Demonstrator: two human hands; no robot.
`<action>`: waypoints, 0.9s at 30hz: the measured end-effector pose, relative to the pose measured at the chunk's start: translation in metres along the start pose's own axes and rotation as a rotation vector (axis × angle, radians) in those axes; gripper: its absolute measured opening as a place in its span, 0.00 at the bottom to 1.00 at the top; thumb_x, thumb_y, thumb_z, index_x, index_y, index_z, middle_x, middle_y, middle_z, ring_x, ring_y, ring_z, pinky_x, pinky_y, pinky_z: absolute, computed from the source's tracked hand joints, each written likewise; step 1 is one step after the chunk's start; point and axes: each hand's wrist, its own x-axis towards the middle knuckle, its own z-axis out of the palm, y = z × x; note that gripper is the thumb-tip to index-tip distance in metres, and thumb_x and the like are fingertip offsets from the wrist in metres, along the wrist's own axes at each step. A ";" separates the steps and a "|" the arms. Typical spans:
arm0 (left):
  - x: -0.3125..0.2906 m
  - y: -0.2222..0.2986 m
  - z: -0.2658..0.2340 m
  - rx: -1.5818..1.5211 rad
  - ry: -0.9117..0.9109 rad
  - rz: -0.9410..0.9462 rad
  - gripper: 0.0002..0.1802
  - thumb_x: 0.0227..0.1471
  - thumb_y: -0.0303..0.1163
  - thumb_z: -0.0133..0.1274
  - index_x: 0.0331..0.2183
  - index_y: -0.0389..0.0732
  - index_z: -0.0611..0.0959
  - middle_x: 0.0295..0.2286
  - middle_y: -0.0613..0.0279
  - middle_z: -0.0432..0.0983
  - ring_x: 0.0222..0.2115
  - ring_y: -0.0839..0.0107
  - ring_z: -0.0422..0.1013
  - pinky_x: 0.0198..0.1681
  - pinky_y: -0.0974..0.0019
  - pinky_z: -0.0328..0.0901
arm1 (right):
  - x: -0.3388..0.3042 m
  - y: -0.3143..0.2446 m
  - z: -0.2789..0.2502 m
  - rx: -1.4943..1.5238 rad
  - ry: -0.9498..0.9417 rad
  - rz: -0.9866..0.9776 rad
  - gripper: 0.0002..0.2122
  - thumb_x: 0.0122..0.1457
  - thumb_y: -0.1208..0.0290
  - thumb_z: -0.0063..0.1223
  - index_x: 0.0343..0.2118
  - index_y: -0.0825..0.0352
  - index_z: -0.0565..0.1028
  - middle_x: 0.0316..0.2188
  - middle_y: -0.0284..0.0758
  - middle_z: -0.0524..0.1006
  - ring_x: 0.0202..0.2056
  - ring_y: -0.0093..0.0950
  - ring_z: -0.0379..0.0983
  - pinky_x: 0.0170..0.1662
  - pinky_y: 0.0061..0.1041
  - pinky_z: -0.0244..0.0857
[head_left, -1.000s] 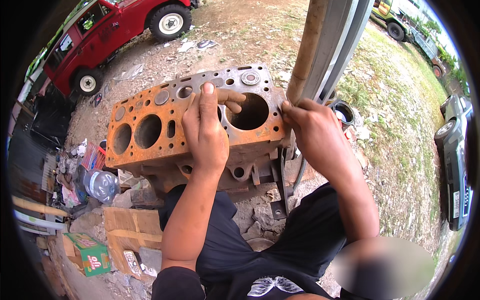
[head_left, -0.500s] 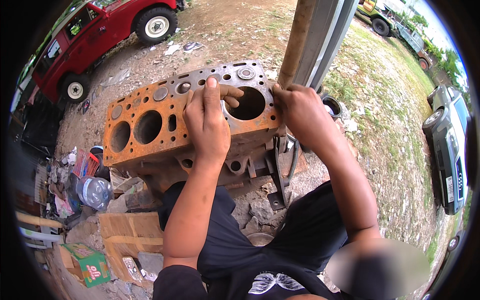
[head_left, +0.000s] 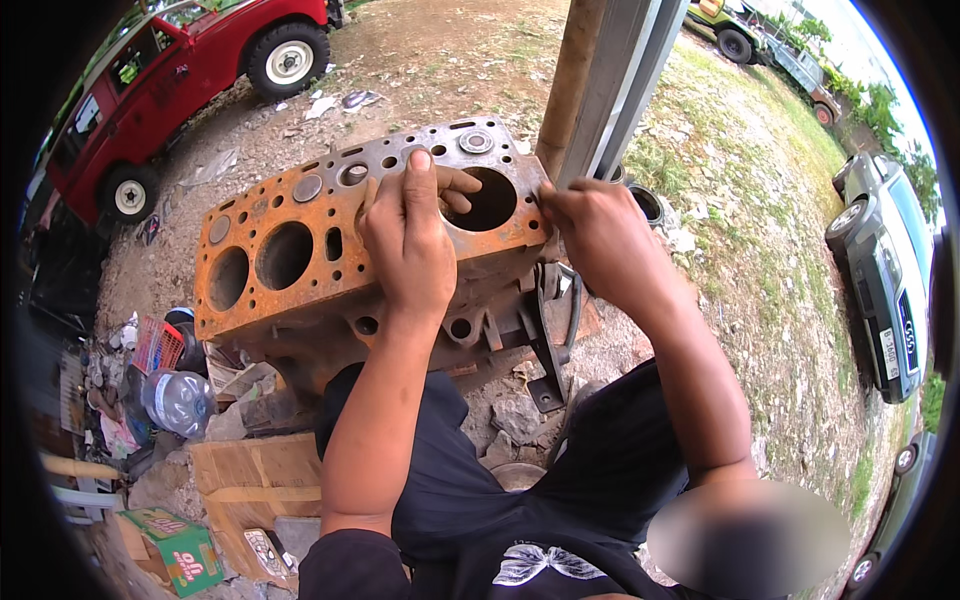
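White lettering [head_left: 186, 567] is showing on green box [head_left: 203, 550]; chars are sitting on plate [head_left: 888, 352] of gray car [head_left: 862, 285], emblem [head_left: 907, 322] on its grille; red veh. [head_left: 120, 115] lettering is blurring.

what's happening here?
Bare hands at a rusty engine block. The left hand is above its top face, thumb up, fingers pointing toward the large bore at the block's right end. The right hand is at that end's edge, fingertips together; can't tell whether they touch the block or hold something small. The block's top is uncovered, with open bores showing. A post stands just beyond the right end, and a red car is parked behind.
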 end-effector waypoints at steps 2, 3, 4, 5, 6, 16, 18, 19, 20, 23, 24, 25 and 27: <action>-0.001 0.003 0.009 0.034 0.013 0.019 0.32 0.80 0.43 0.44 0.30 0.30 0.89 0.27 0.54 0.86 0.27 0.68 0.79 0.35 0.60 0.71 | 0.017 0.017 0.011 -0.077 0.060 -0.052 0.08 0.64 0.79 0.57 0.43 0.73 0.82 0.34 0.53 0.82 0.40 0.54 0.82 0.46 0.50 0.75; -0.001 0.004 0.013 0.080 0.015 0.046 0.32 0.79 0.43 0.44 0.30 0.31 0.89 0.26 0.54 0.85 0.27 0.67 0.79 0.35 0.60 0.71 | 0.021 0.022 0.011 -0.113 0.042 -0.058 0.11 0.68 0.76 0.56 0.48 0.72 0.83 0.34 0.52 0.82 0.39 0.52 0.82 0.46 0.49 0.75; -0.002 0.003 0.011 0.137 0.017 0.073 0.32 0.79 0.43 0.44 0.29 0.31 0.89 0.26 0.53 0.85 0.27 0.66 0.79 0.35 0.59 0.71 | 0.023 0.021 0.014 -0.139 0.025 -0.068 0.13 0.72 0.74 0.55 0.54 0.72 0.85 0.35 0.51 0.82 0.38 0.51 0.82 0.47 0.48 0.75; -0.001 0.003 0.007 0.215 0.022 0.122 0.32 0.79 0.42 0.44 0.29 0.32 0.90 0.25 0.54 0.83 0.26 0.65 0.79 0.35 0.58 0.71 | 0.015 0.009 0.010 -0.079 0.001 -0.021 0.13 0.71 0.73 0.56 0.52 0.72 0.85 0.36 0.52 0.83 0.38 0.51 0.82 0.47 0.47 0.76; -0.001 0.003 0.004 0.204 0.025 0.109 0.32 0.79 0.42 0.44 0.29 0.32 0.90 0.25 0.54 0.83 0.26 0.64 0.78 0.35 0.58 0.71 | 0.003 -0.001 0.008 -0.059 0.031 -0.011 0.10 0.68 0.76 0.57 0.48 0.73 0.84 0.34 0.53 0.82 0.38 0.53 0.83 0.46 0.49 0.76; 0.002 0.001 0.009 0.274 -0.045 0.106 0.31 0.79 0.41 0.44 0.29 0.33 0.90 0.24 0.54 0.85 0.26 0.62 0.78 0.37 0.55 0.70 | 0.023 0.045 0.002 0.151 0.028 -0.040 0.12 0.71 0.71 0.59 0.47 0.74 0.87 0.39 0.53 0.87 0.40 0.51 0.85 0.49 0.44 0.78; 0.000 0.003 0.006 0.259 -0.102 0.114 0.28 0.78 0.39 0.45 0.31 0.33 0.90 0.26 0.53 0.85 0.27 0.62 0.79 0.39 0.55 0.71 | -0.005 0.065 -0.007 0.253 0.113 0.117 0.15 0.74 0.68 0.57 0.54 0.71 0.86 0.36 0.45 0.89 0.32 0.35 0.85 0.41 0.35 0.78; -0.005 0.007 0.008 0.258 -0.135 0.109 0.27 0.78 0.38 0.46 0.32 0.33 0.90 0.27 0.53 0.85 0.27 0.62 0.79 0.39 0.55 0.71 | -0.010 0.067 -0.019 0.497 0.061 0.254 0.16 0.76 0.67 0.56 0.58 0.69 0.84 0.36 0.40 0.88 0.29 0.28 0.81 0.37 0.30 0.75; -0.008 0.010 0.011 0.258 -0.168 0.104 0.26 0.78 0.38 0.46 0.32 0.33 0.90 0.27 0.53 0.85 0.27 0.62 0.79 0.39 0.54 0.71 | -0.013 0.069 -0.030 0.742 0.008 0.389 0.18 0.77 0.65 0.54 0.62 0.68 0.82 0.36 0.35 0.87 0.26 0.21 0.77 0.32 0.25 0.72; -0.011 0.003 0.019 0.398 -0.250 0.349 0.15 0.71 0.33 0.55 0.35 0.35 0.90 0.30 0.53 0.86 0.32 0.56 0.81 0.53 0.49 0.73 | -0.012 0.096 -0.032 1.140 -0.014 0.323 0.21 0.79 0.64 0.53 0.68 0.70 0.76 0.39 0.28 0.84 0.28 0.13 0.71 0.30 0.18 0.64; -0.012 0.000 0.022 0.444 -0.260 0.469 0.13 0.70 0.32 0.57 0.36 0.35 0.90 0.31 0.53 0.86 0.33 0.55 0.82 0.56 0.47 0.73 | -0.013 0.098 -0.028 1.168 -0.019 0.302 0.22 0.79 0.64 0.53 0.69 0.71 0.75 0.40 0.28 0.84 0.30 0.13 0.72 0.31 0.18 0.63; -0.015 0.002 0.024 0.421 -0.280 0.439 0.08 0.66 0.29 0.61 0.39 0.36 0.91 0.33 0.55 0.87 0.37 0.52 0.83 0.62 0.40 0.70 | -0.012 0.096 -0.021 1.191 -0.031 0.276 0.22 0.79 0.64 0.53 0.69 0.72 0.75 0.41 0.28 0.85 0.31 0.13 0.72 0.31 0.17 0.63; -0.015 0.006 0.032 0.424 -0.267 0.439 0.07 0.66 0.29 0.62 0.40 0.37 0.92 0.34 0.55 0.88 0.38 0.53 0.83 0.62 0.41 0.70 | -0.012 0.089 -0.018 1.282 -0.079 0.223 0.23 0.79 0.64 0.53 0.69 0.74 0.74 0.48 0.29 0.85 0.36 0.12 0.72 0.34 0.16 0.63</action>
